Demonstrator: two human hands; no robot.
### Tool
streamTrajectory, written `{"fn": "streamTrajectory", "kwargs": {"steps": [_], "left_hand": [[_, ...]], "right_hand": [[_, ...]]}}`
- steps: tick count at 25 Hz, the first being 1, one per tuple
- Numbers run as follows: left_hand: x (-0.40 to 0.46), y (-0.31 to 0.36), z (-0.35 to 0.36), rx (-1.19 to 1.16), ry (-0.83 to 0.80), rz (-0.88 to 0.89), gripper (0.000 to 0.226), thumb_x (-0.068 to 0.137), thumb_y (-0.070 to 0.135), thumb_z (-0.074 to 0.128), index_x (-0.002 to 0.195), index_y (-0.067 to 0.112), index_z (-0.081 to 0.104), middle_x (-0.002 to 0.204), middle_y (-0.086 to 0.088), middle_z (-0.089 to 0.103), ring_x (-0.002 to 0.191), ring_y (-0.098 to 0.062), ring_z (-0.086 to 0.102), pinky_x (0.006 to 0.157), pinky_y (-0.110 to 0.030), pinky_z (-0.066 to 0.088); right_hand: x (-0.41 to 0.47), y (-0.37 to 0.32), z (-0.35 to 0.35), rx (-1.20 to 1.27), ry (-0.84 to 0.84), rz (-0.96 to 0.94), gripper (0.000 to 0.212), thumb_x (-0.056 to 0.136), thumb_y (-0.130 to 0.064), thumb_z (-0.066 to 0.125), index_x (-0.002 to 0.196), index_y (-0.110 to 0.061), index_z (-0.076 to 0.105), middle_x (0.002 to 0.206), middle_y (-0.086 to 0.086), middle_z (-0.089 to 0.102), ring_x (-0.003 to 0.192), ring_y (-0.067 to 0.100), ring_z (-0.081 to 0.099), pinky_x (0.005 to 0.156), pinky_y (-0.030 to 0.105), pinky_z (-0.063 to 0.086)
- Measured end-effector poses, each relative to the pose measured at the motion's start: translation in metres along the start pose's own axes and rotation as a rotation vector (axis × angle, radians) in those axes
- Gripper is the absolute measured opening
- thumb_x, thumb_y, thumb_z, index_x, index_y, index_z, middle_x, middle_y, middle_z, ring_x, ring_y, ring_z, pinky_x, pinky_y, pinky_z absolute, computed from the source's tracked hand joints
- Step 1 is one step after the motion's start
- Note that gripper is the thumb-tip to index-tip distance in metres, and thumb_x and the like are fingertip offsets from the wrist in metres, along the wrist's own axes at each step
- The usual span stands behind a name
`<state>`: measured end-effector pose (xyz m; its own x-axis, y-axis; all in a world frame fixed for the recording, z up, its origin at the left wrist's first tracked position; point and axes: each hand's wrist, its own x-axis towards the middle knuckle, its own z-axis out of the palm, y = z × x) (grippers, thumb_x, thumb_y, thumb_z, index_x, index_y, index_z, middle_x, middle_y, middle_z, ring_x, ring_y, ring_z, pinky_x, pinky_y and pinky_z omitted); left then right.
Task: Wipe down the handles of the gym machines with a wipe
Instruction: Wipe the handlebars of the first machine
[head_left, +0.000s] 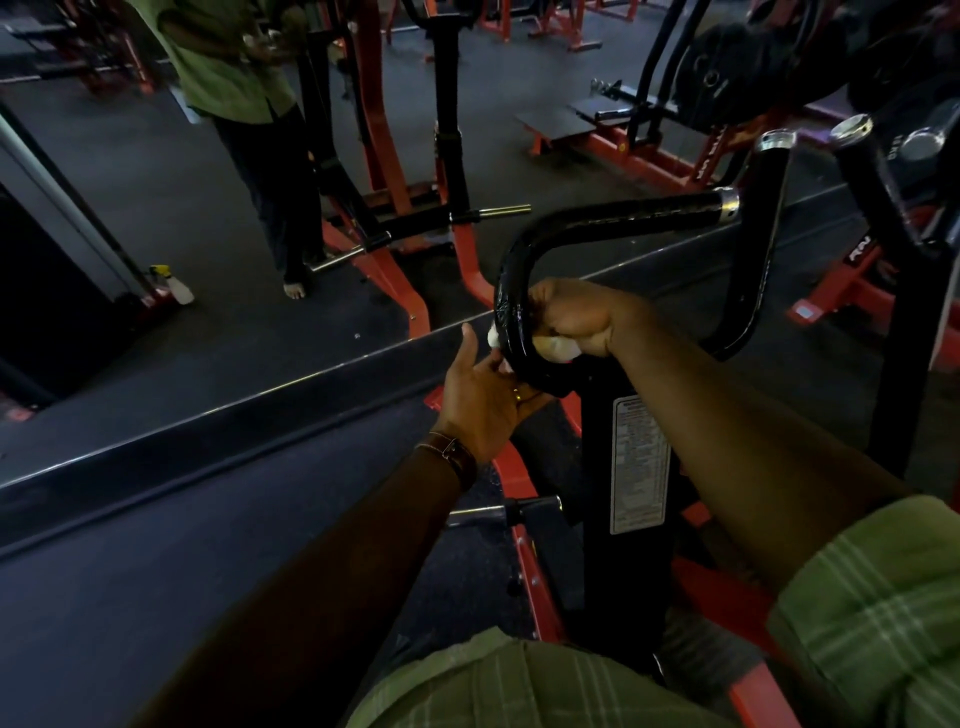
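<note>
Fingers of the right hand (574, 317) are curled tight round a white wipe (557, 349), pressing it against the lower bend of the black handle (524, 270) on the machine (618, 467). A bit of wipe shows on the handle's left side. Just beside the bend, the left hand (483, 395) is open, fingers relaxed and slightly apart, fingertips touching the bar's underside. On the floor by the mirror (208, 208) stands a spray bottle (176, 286).
</note>
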<state>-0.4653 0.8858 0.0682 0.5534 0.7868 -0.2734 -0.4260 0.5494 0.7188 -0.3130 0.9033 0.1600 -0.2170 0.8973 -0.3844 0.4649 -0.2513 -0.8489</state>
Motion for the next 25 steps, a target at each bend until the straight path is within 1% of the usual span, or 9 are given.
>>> {"fn": "streamTrajectory", "kwargs": {"steps": [5,8,10,12,13,15,17,21,25], "left_hand": [[-0.001,0.006,-0.001,0.054,-0.029,0.011,0.085,0.096,0.074,0.025,0.140,0.006,0.053,0.135,-0.018,0.062,0.120,-0.031,0.062,0.105,-0.046,0.048],[0.000,0.008,0.000,0.038,-0.023,0.040,0.086,0.096,0.073,0.028,0.140,0.005,0.053,0.135,-0.018,0.061,0.122,-0.031,0.060,0.108,-0.046,0.045],[0.003,0.011,0.001,-0.006,-0.030,0.043,0.087,0.095,0.074,0.030,0.142,0.003,0.051,0.136,-0.018,0.060,0.124,-0.033,0.057,0.111,-0.048,0.042],[0.005,0.014,0.003,-0.045,-0.047,0.018,0.088,0.094,0.075,0.031,0.144,0.004,0.049,0.139,-0.017,0.058,0.126,-0.033,0.056,0.114,-0.049,0.037],[0.006,0.014,0.005,-0.068,-0.052,0.004,0.089,0.094,0.075,0.031,0.145,0.005,0.048,0.140,-0.017,0.056,0.128,-0.033,0.055,0.114,-0.049,0.037],[0.006,0.015,0.010,-0.091,-0.061,-0.011,0.089,0.094,0.075,0.031,0.145,0.004,0.047,0.140,-0.020,0.057,0.129,-0.034,0.056,0.113,-0.048,0.039],[0.006,0.015,0.014,-0.098,-0.060,-0.016,0.086,0.093,0.074,0.032,0.137,0.003,0.054,0.133,-0.019,0.062,0.123,-0.032,0.060,0.110,-0.046,0.042],[0.008,0.013,0.014,-0.137,0.020,0.025,0.070,0.091,0.072,0.043,0.114,0.011,0.069,0.111,-0.012,0.068,0.109,-0.027,0.062,0.108,-0.042,0.041],[0.007,0.016,0.011,-0.048,-0.009,0.016,0.078,0.089,0.076,0.040,0.108,0.006,0.070,0.103,-0.011,0.069,0.099,-0.024,0.066,0.101,-0.039,0.047]], "right_hand": [[0.006,0.003,0.000,-0.325,0.007,0.060,0.010,0.085,-0.010,0.069,0.091,-0.010,0.077,0.093,0.017,0.075,0.092,0.031,0.073,0.089,0.047,0.059],[0.004,0.009,0.013,-0.049,0.365,-0.043,0.021,0.087,0.000,0.055,0.091,-0.011,0.073,0.089,0.017,0.073,0.085,0.029,0.073,0.079,0.047,0.061],[-0.006,0.022,0.044,0.114,0.673,-0.189,0.025,0.090,0.004,0.054,0.093,-0.012,0.073,0.084,0.011,0.073,0.072,0.013,0.071,0.063,0.031,0.058],[-0.019,0.046,0.084,-0.142,1.000,-0.375,0.026,0.092,-0.001,0.059,0.114,-0.009,0.070,0.104,0.008,0.072,0.092,0.008,0.067,0.075,0.012,0.051],[-0.024,0.061,0.100,-0.249,1.080,-0.504,0.033,0.091,-0.002,0.061,0.123,-0.005,0.067,0.118,0.012,0.068,0.108,0.015,0.064,0.087,0.014,0.050],[-0.031,0.088,0.116,-0.443,1.091,-0.723,0.040,0.090,-0.003,0.067,0.130,-0.004,0.062,0.131,0.015,0.059,0.121,0.028,0.059,0.097,0.028,0.051],[-0.024,0.089,0.102,-0.596,1.099,-0.808,0.041,0.089,-0.011,0.074,0.128,-0.010,0.063,0.127,0.013,0.060,0.113,0.030,0.060,0.088,0.037,0.051],[-0.002,0.040,0.079,-0.711,1.128,-0.801,0.028,0.092,-0.017,0.058,0.110,-0.003,0.073,0.096,0.010,0.065,0.090,0.016,0.055,0.070,0.037,0.053],[-0.008,0.066,0.084,-0.984,1.110,-0.848,0.033,0.089,-0.018,0.061,0.117,-0.002,0.071,0.092,0.010,0.066,0.081,0.023,0.065,0.066,0.033,0.053]]}}
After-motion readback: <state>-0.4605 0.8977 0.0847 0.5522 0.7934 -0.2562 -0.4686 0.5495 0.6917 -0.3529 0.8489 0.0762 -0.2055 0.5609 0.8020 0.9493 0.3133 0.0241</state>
